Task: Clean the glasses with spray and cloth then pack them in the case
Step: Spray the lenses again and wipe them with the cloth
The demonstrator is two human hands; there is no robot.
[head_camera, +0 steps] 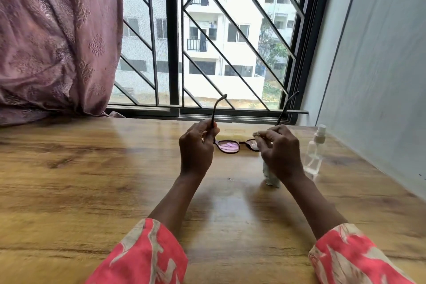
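The glasses [232,145] are held above the table [92,180], lenses toward the person and both temples pointing away toward the window [207,41]. The left hand [196,145] has its fingers and thumb curled round the left temple, just at the hinge end. The right hand [279,152] pinches the cloth [272,177] against the right lens, fingers bent over the frame; the cloth's loose end hangs down below that hand and seems to reach the table. The left lens shows a pink reflection. Just to the right of the glasses, beyond the right hand, the spray bottle [314,152] stands upright on the table, clear-bodied with a pale nozzle on top, apart from both hands. Farther right of the glasses a grey wall [380,53] runs along the table edge. Well to the left of the glasses a mauve curtain [57,37] hangs down to the table's far edge. Both forearms wear coral patterned sleeves [143,258].
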